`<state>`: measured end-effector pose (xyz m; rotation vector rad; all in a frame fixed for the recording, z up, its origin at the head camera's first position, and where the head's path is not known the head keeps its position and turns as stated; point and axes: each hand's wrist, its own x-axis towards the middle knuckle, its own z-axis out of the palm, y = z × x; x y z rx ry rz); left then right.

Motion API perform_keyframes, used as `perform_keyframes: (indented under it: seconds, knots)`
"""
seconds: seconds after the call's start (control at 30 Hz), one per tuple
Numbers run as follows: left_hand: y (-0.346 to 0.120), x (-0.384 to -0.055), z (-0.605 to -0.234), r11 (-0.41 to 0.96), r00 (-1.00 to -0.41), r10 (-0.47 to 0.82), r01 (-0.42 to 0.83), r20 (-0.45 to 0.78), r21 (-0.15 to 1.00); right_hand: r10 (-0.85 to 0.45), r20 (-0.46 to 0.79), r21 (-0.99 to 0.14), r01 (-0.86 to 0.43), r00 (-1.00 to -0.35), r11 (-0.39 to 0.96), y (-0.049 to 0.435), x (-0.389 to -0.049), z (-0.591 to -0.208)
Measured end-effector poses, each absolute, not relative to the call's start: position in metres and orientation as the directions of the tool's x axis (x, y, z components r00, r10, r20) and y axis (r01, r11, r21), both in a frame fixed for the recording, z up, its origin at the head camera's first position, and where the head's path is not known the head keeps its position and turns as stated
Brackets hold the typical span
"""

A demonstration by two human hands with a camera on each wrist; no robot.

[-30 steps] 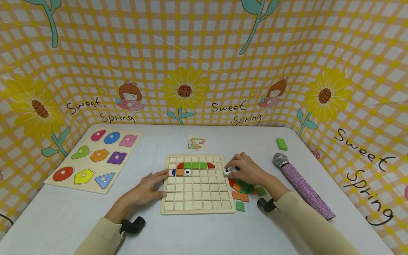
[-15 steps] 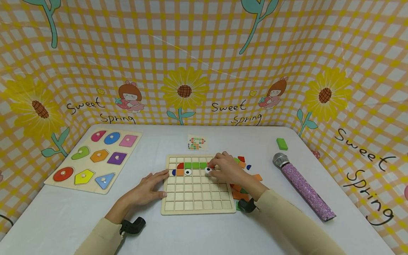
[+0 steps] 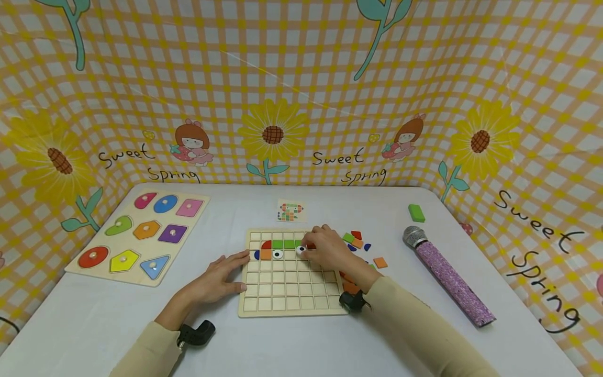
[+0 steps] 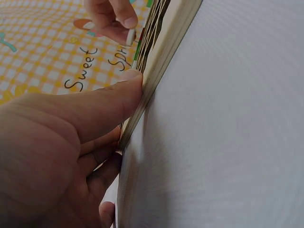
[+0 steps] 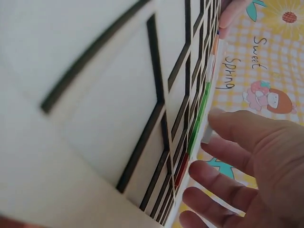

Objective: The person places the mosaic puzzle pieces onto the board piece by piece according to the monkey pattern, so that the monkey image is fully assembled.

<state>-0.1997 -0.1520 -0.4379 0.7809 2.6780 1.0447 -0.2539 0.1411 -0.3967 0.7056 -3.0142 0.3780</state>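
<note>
A square wooden grid board lies on the white table. Along its second row run a red quarter-round tile and green square tiles; below them sit a blue half-round tile, an orange tile and a white eye tile. My right hand pinches a second round eye tile between thumb and index finger, low over the board just under the green tiles. My left hand rests against the board's left edge, thumb and fingertips touching it, fingers extended.
Loose coloured tiles lie right of the board, partly hidden by the right arm. A picture card is behind it. A shape puzzle lies left; a glittery pink microphone and a green block are right.
My right hand has carried the eye tile leftward from beside the board's right edge to over the grid, below the green tiles. The left hand stays at the board's edge.
</note>
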Motion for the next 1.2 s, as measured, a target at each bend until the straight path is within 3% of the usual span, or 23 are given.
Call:
perform_keyframes:
  seconds: [0.83, 1.2]
  knots:
    - [-0.153, -0.202, -0.438, 0.615, -0.849, 0.527, 0.411, 0.037, 0.673, -0.481, 0.061, -0.209, -0.482, -0.875, 0.851, 0.145, -0.258, -0.404]
    - [-0.151, -0.200, -0.439, 0.617, -0.846, 0.531, 0.421, 0.042, 0.665, -0.463, 0.047, -0.278, -0.457, -0.885, 0.845, 0.164, -0.251, -0.395]
